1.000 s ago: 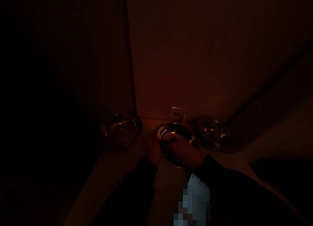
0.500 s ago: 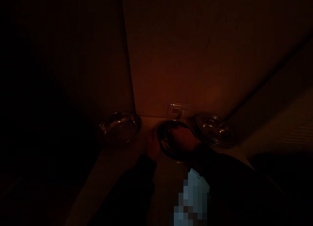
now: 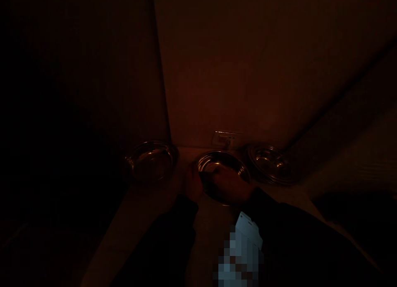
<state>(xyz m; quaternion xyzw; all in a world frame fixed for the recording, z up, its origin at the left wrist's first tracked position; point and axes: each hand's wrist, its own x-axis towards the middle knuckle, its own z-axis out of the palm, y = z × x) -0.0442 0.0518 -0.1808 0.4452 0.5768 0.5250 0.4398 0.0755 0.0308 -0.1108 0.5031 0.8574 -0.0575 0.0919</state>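
Note:
A round, shiny metal dish (image 3: 217, 156) lies in the middle of the dim tabletop. My left hand (image 3: 194, 181) is closed at its left rim, gripping the edge. Inside the dish, my right hand (image 3: 231, 183) reaches in from the right with its fingers bent. Something dark shows by those fingertips, too dim to name. Both forearms are in dark sleeves.
Another metal dish (image 3: 151, 161) is on the left, and a stack of metal dishes (image 3: 271, 165) sits on the right. A wall socket (image 3: 228, 138) with a plug is behind. A pale, pixelated card-like thing (image 3: 246, 233) hangs in front.
My right hand has moved down and slightly left inside the dish, uncovering its far inner side. My left hand remains at the rim.

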